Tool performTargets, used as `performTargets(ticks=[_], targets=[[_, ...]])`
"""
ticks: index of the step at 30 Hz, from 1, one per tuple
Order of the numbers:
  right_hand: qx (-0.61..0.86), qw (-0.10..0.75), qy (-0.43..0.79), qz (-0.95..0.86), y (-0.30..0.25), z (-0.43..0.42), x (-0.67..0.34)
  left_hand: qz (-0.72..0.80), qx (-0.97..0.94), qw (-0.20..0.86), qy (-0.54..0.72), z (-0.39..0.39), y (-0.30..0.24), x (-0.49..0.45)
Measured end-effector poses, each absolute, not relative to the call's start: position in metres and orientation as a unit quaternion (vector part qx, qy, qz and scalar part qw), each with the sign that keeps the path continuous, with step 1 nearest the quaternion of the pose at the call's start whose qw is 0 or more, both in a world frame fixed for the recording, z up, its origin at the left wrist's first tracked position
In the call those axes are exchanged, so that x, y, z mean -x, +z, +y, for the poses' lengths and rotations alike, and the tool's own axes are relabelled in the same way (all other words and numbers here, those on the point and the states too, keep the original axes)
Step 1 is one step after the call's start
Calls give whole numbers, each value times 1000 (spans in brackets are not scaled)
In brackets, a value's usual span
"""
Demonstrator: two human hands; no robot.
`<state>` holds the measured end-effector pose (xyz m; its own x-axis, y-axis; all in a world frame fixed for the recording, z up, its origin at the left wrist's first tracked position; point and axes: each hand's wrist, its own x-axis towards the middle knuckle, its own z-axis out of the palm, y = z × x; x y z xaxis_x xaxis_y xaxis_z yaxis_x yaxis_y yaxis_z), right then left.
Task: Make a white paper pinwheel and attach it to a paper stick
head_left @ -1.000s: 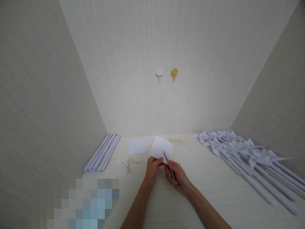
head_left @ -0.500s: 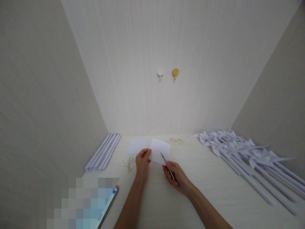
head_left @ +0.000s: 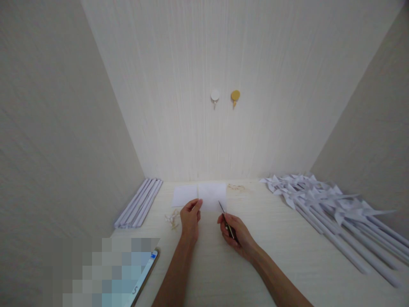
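A square white paper sheet [head_left: 212, 194] is pinched at its left edge by the thumb and fingertips of my left hand [head_left: 191, 217]. My right hand [head_left: 237, 233] is closed around a slim, pointed blade with a dark handle [head_left: 230, 231]; I cannot tell its exact kind. The blade's tip points up and left over the sheet's lower right part. Just left of the held sheet, another white paper square [head_left: 184, 195] lies flat on the table. Small whitish and tan bits [head_left: 173, 219] are scattered beside my left hand.
Rolled white paper sticks [head_left: 139, 204] lie at the left wall. White paper pinwheels on sticks [head_left: 319, 200] are piled at the right. A phone [head_left: 145, 273], partly blurred out, is at the lower left. Thin tan bits [head_left: 236, 187] lie near the back wall.
The held sheet has turned from tilted to nearly square-on and shifted slightly left and away. The blade's tip has moved a little right and up. Both hands keep their grip.
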<state>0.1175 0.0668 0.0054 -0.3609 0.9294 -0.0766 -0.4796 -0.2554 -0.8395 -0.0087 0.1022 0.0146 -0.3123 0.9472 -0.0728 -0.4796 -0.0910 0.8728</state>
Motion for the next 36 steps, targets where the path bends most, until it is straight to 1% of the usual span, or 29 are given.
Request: performTargets(ticks=[7, 16, 25, 36], targets=[[294, 523, 719, -351, 7, 68, -116, 429, -338, 528, 650, 101, 11, 1], [315, 489, 706, -405, 5, 67, -113, 463, -355, 491, 647, 97, 11, -5], [334, 465, 695, -434, 8, 64, -113, 442, -333, 512, 657, 95, 14, -8], [348, 472, 690, -424, 11, 65, -113, 432, -351, 530, 639, 95, 12, -9]])
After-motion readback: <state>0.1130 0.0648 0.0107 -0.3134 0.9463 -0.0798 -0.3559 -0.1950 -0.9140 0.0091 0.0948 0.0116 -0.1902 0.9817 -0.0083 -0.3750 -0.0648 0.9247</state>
